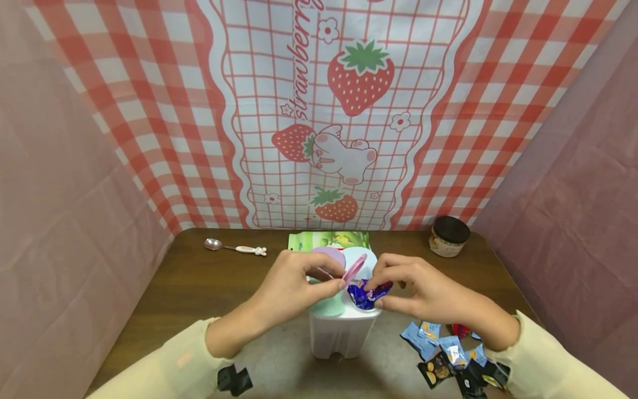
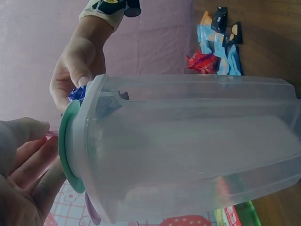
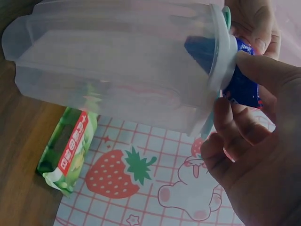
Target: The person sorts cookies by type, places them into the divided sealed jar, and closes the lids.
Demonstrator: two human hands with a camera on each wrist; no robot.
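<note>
A tall translucent container with a white rim stands upright in front of me in the head view. My left hand pinches its raised pink flip lid between thumb and fingers. In my right hand, a shiny dark-blue snack packet is gripped at the opening under that lid. Through the wall, the right wrist view shows the packet's lower part inside the container; its upper part sticks out above the rim. The green lid, purple lid and pale-blue lid lie down over the other sections.
Several light-blue and black snack packets and a red one lie front right. A green bag lies behind the container. A black-lidded jar stands back right, and a spoon lies back left.
</note>
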